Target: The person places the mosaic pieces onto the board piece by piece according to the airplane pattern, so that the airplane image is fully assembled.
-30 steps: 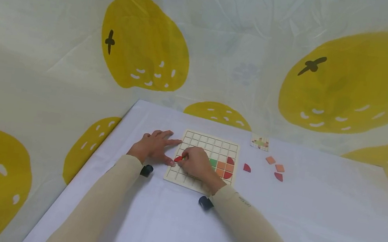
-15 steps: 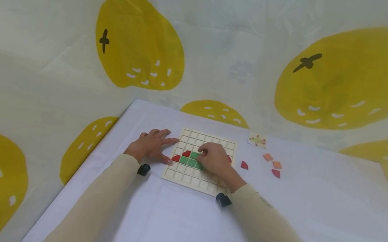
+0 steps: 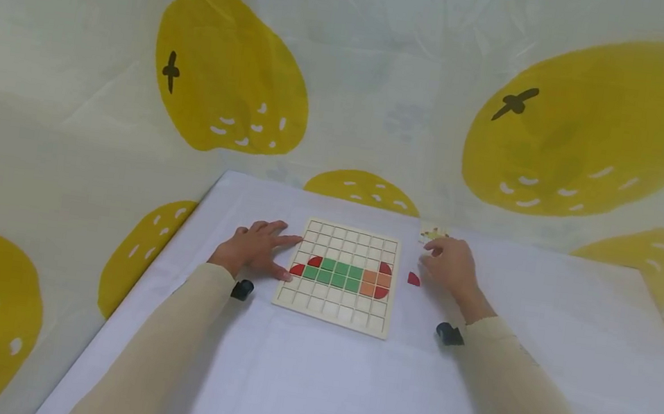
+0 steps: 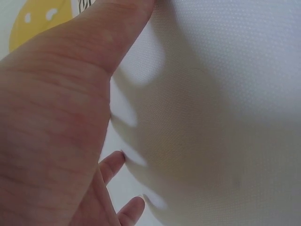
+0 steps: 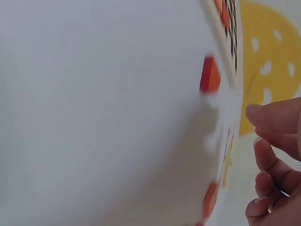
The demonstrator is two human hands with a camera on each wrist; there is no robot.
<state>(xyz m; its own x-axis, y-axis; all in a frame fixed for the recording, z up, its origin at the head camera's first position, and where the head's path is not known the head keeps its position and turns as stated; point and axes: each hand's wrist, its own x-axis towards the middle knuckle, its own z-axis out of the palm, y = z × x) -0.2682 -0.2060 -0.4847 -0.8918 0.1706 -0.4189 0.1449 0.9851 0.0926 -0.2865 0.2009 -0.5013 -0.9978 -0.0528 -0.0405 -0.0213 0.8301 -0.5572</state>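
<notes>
A pale square grid board (image 3: 331, 312) lies on the white table. Green squares (image 3: 338, 274), orange squares (image 3: 369, 282) and red quarter-circle pieces (image 3: 381, 292) fill cells across its middle. My left hand (image 3: 253, 249) rests at the board's left edge, fingers spread, thumb and index finger touching the rim. To the right of the board, my right hand (image 3: 451, 272) hovers with loosely bent fingers and nothing visible between them. A loose red quarter-circle (image 5: 209, 75) lies between it and the board. The right wrist view shows an orange square (image 5: 210, 200) below the fingers; the head view hides it.
A small pattern card (image 3: 432, 233) lies at the back of the table, partly covered by my right hand. Behind the table hangs a pale cloth (image 3: 371, 100) with large yellow fruit shapes. A dark wrist camera (image 3: 449, 334) sits under my right wrist.
My right hand has left a red quarter-circle at the board's left side, passed over the green squares and moved right, off the board. My left hand stays at the edge.
</notes>
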